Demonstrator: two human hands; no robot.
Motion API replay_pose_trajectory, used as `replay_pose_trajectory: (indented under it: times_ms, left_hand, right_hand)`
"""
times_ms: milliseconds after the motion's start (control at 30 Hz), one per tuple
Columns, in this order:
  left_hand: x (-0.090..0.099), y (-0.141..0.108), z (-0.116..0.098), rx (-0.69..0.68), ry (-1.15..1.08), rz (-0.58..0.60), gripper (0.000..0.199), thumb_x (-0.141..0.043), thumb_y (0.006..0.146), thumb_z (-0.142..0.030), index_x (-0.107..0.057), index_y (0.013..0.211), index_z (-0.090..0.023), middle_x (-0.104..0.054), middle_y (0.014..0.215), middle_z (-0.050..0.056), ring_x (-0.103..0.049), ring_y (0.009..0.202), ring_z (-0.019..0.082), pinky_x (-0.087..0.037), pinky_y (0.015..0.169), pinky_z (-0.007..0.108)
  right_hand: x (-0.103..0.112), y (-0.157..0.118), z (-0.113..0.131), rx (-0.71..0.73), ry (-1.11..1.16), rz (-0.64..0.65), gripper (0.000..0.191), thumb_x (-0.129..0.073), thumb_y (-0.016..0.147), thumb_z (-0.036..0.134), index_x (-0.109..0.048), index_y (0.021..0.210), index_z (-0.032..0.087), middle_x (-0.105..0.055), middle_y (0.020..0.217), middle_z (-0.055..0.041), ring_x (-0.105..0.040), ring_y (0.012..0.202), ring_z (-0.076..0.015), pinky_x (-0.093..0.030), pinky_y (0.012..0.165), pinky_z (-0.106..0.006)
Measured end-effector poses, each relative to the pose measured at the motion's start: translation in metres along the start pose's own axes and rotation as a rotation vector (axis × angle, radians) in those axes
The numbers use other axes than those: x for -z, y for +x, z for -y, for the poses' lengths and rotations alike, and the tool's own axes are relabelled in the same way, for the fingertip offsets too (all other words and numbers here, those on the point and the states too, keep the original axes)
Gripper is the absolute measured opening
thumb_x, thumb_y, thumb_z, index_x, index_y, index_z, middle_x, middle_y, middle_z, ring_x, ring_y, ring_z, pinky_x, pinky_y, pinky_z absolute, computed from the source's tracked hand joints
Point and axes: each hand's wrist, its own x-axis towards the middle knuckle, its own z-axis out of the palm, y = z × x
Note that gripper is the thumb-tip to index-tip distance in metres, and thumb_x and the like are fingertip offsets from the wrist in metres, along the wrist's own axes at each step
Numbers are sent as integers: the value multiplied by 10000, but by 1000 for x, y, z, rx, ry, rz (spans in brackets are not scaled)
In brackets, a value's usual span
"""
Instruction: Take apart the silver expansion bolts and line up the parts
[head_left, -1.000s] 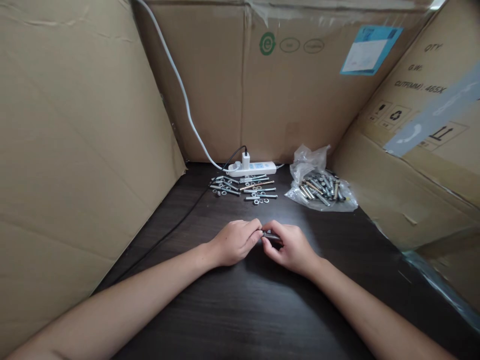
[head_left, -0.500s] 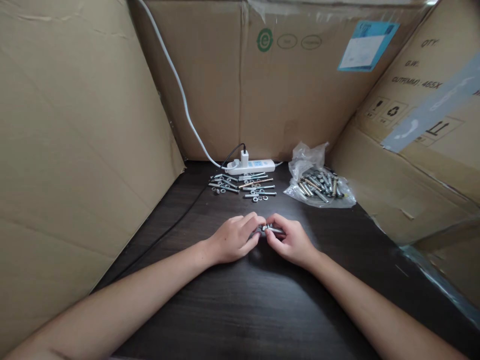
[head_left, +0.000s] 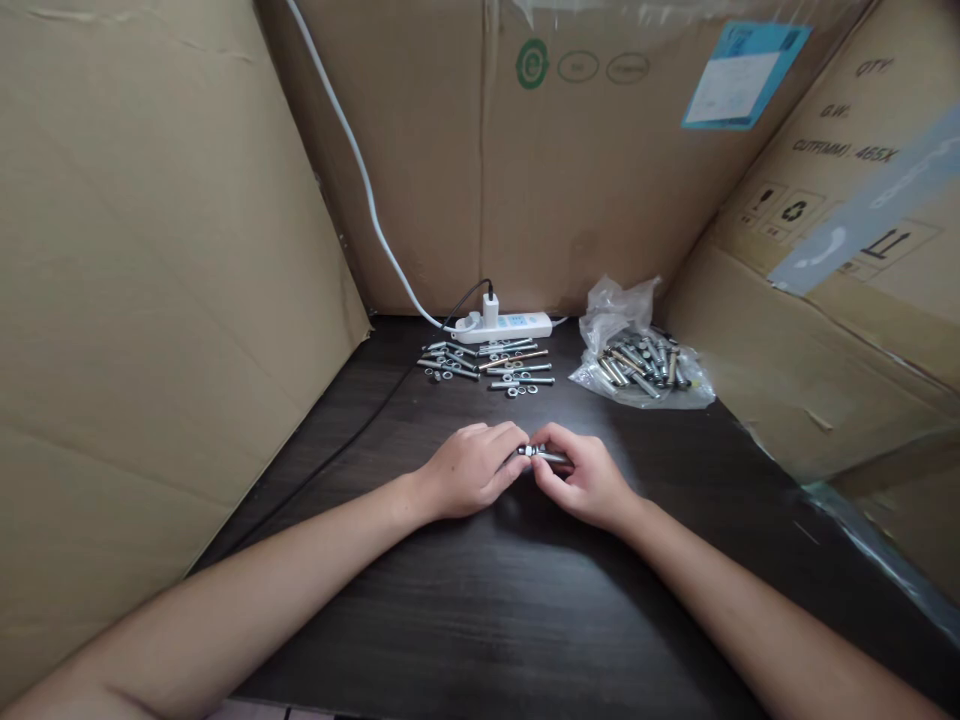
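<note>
Both my hands meet over the dark wooden table (head_left: 525,600). My right hand (head_left: 589,480) grips a short metal bolt (head_left: 541,455) lying roughly level, and the fingertips of my left hand (head_left: 469,468) pinch its left end. Whether a nut or washer sits under those fingertips is hidden. Beyond the hands lie several loose bolts, nuts and washers (head_left: 491,365) in rows. To their right is a clear plastic bag of bolts (head_left: 637,355).
A white power strip (head_left: 502,326) with a plugged-in charger lies at the back, its white cable running up the cardboard. A black cable (head_left: 337,455) crosses the table's left side. Cardboard walls close in on the left (head_left: 150,300), back and right (head_left: 840,250).
My hands stayed together on the bolt, fingers shifting slightly. The view drifted a little, so the hands and parts sit slightly higher in the picture.
</note>
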Motion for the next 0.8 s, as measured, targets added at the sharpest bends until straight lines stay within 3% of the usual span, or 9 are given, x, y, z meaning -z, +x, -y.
replay_pose_trajectory:
  times_ms: [233,433,567,800]
  left_hand:
    - [-2,0,1,3,-11,39,274,-299,967,-325,-479,824,-178,-584,771,9,-558,722,147,-385,683,280]
    - [0,-2,-2,15,-52,-70,184,-406,901,-301,-424,1043,-185,-568,909,31,-542,766,160,-413,690,285]
    - [-2,-3,-1,-31,-37,-63,160,-420,873,-219,-424,1031,-192,-556,910,27,-537,758,154,-415,693,276]
    - [-3,-2,0,-42,1,-36,139,-391,910,-237,-449,1026,-186,-560,911,28,-539,768,158,-415,700,280]
  right_hand:
    - [-1,-1,0,16,-62,-4,76,-551,771,229,-543,834,186,-547,585,40,-466,483,-75,-383,493,-174]
    - [-1,2,-1,3,-54,-44,67,-542,773,235,-559,810,181,-580,614,27,-488,503,-81,-400,516,-181]
    - [-1,2,-1,-8,-43,-56,62,-545,766,233,-560,794,179,-586,610,27,-495,499,-81,-401,511,-175]
    - [-1,1,-1,2,-56,-73,59,-551,755,233,-557,764,175,-575,594,30,-488,486,-76,-389,499,-171]
